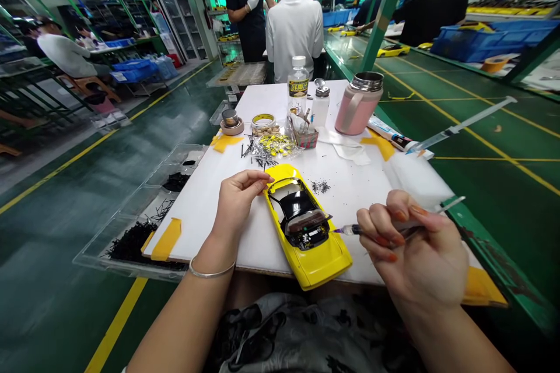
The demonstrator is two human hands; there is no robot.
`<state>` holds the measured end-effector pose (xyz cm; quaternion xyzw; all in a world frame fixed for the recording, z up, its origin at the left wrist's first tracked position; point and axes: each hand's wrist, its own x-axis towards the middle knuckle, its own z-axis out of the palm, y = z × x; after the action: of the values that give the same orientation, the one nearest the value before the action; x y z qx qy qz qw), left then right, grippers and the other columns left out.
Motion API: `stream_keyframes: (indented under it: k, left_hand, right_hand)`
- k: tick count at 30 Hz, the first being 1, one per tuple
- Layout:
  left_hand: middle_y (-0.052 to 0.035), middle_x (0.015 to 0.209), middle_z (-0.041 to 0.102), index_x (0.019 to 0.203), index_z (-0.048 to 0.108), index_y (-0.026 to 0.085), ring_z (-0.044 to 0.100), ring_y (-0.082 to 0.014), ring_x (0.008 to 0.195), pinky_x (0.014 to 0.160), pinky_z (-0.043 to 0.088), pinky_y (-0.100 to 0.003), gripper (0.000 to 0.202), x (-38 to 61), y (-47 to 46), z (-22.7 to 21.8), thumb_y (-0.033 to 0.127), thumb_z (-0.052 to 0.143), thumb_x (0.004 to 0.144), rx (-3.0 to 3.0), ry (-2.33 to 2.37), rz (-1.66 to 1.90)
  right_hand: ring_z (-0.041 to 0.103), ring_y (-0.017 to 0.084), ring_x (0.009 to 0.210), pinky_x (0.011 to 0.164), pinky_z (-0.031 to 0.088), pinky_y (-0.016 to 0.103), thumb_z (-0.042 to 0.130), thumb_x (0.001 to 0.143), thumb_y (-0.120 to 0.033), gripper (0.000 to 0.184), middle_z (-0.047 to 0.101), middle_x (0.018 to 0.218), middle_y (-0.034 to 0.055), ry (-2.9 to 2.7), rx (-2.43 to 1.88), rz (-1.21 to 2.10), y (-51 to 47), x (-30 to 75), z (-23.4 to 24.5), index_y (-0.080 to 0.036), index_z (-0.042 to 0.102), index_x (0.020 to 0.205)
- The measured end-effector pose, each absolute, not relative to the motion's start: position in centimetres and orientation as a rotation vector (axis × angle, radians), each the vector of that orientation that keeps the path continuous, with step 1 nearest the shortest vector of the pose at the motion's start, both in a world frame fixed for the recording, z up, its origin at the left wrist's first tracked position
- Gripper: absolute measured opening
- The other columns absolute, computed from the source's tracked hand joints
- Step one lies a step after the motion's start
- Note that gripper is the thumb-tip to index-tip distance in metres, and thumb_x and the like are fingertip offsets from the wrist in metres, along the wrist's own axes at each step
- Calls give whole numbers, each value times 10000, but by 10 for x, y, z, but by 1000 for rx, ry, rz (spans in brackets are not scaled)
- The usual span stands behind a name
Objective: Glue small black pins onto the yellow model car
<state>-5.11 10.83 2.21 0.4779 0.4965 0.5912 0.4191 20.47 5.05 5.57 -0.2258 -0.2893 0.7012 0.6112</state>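
A yellow toy car body (312, 256) lies upside down on the white board (350, 186), its black inner parts facing up. My left hand (238, 198) rests at the car's far left edge, fingers curled and pinched against it. My right hand (411, 245) is closed round a thin syringe (350, 229) whose tip points left at the dark parts inside the car. A silver bangle sits on my left wrist.
Behind the car stand a pink flask (359, 103), a plastic bottle (298, 84), a tape roll (231, 122), small yellow parts (275, 143) and black pins. A second syringe (459, 125) lies at the right. A clear tray (144, 210) of black parts sits left. People work behind.
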Motion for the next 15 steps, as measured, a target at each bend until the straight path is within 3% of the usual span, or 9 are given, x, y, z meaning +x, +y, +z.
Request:
stream_keyframes:
  k: [8, 15]
  left_hand:
    - [-79, 863, 792, 841, 796, 184, 697, -197, 804, 690, 514, -271, 209, -51, 108, 22, 337, 848, 708, 1203, 1265, 1477]
    - [-71, 858, 791, 840, 798, 189, 693, -187, 798, 697, 519, -264, 184, -51, 108, 21, 320, 841, 719, 1205, 1269, 1481]
  right_hand:
    - [192, 132, 542, 385, 159, 168, 679, 796, -316, 208, 247, 554, -44, -703, -519, 1631, 55, 204, 55, -216, 527, 695]
    - [251, 127, 519, 428, 174, 219, 607, 915, -418, 286, 334, 559, -28, -1121, -531, 1679, 57, 203, 59, -210, 541, 731]
